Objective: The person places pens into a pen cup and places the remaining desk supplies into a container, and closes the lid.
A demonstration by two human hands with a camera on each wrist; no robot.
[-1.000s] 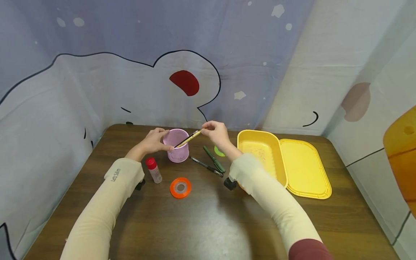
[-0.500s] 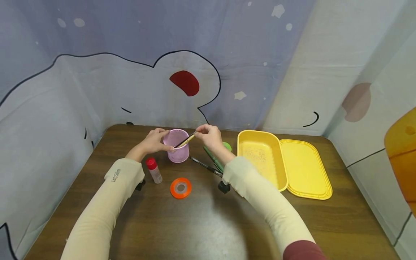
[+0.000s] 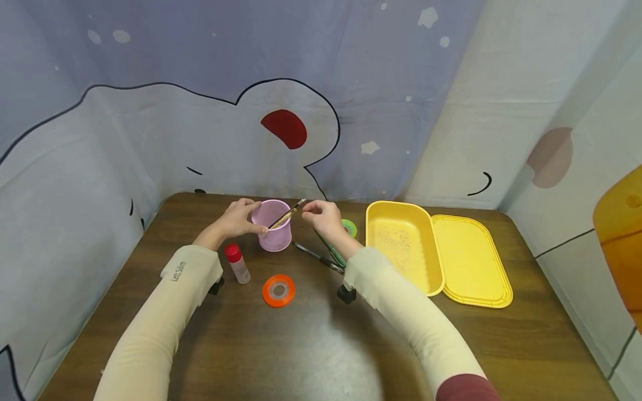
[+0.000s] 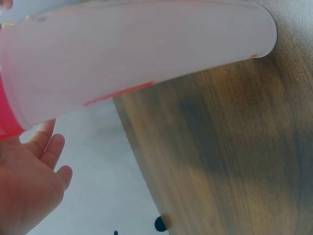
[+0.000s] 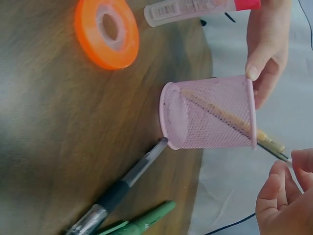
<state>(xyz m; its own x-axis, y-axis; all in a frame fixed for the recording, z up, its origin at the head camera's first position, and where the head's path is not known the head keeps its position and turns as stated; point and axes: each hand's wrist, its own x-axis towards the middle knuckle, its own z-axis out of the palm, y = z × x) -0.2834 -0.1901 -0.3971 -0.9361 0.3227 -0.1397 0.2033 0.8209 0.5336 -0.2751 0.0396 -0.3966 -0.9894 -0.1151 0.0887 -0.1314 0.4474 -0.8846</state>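
Observation:
A pink mesh pen cup [image 3: 275, 240] stands near the table's far edge. My left hand [image 3: 233, 218] grips its rim, with the thumb at the front; the left wrist view shows only part of that hand [image 4: 29, 181]. A dark pencil [image 3: 296, 206] and a yellow pen [image 3: 285, 220] lean in the cup toward the right, their ends above the rim. My right hand [image 3: 323, 217] is just right of those ends, fingers bent. In the right wrist view, its fingertips [image 5: 278, 171] are close by the pencil's end, and the head view shows that end free of them.
A red-capped white bottle [image 3: 239, 270] and an orange tape roll [image 3: 278, 291] are in front of the cup. To the right lie a black pen [image 3: 316, 256], a green pen [image 3: 337, 255] and a green tape roll [image 3: 351, 227]. Beyond are a yellow box [image 3: 401, 223] and its lid [image 3: 473, 262].
My right hand has moved left and slightly down, lowering the yellow pen into the cup, then has let go. My left hand has stayed on the cup.

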